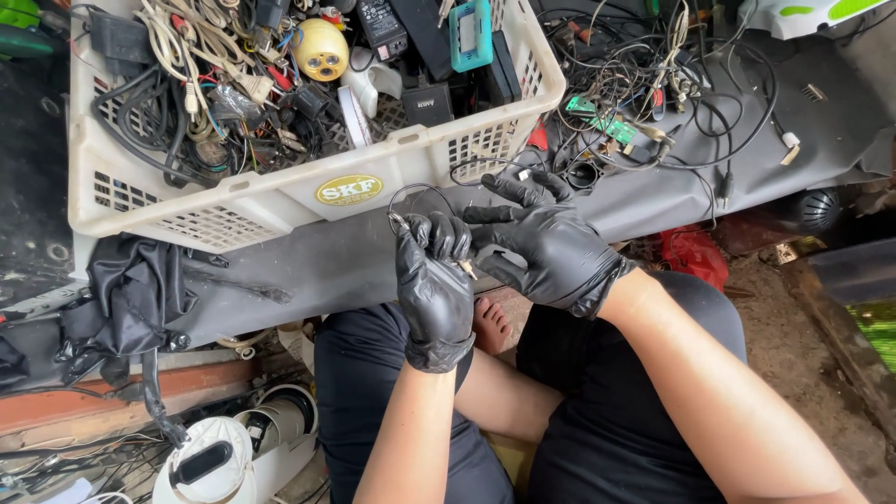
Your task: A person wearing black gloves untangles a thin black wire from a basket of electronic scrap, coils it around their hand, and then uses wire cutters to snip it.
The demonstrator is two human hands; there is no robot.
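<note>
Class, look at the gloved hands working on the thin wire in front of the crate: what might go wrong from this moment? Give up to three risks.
1. The left hand pinches a thin wire with a small metal plug end; it may slip from the gloved grip or prick the glove.
2. The wire's loop lies close to the cable-filled crate and could snag there.
3. The right hand hovers with spread fingers near loose cables, which might catch them.

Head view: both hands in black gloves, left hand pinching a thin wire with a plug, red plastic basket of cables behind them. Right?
Not quite: the basket is white, not red, as the head view shows. The rest holds: both hands wear black gloves, and the left hand pinches a thin wire with a small plug, the right hand beside it.
</note>
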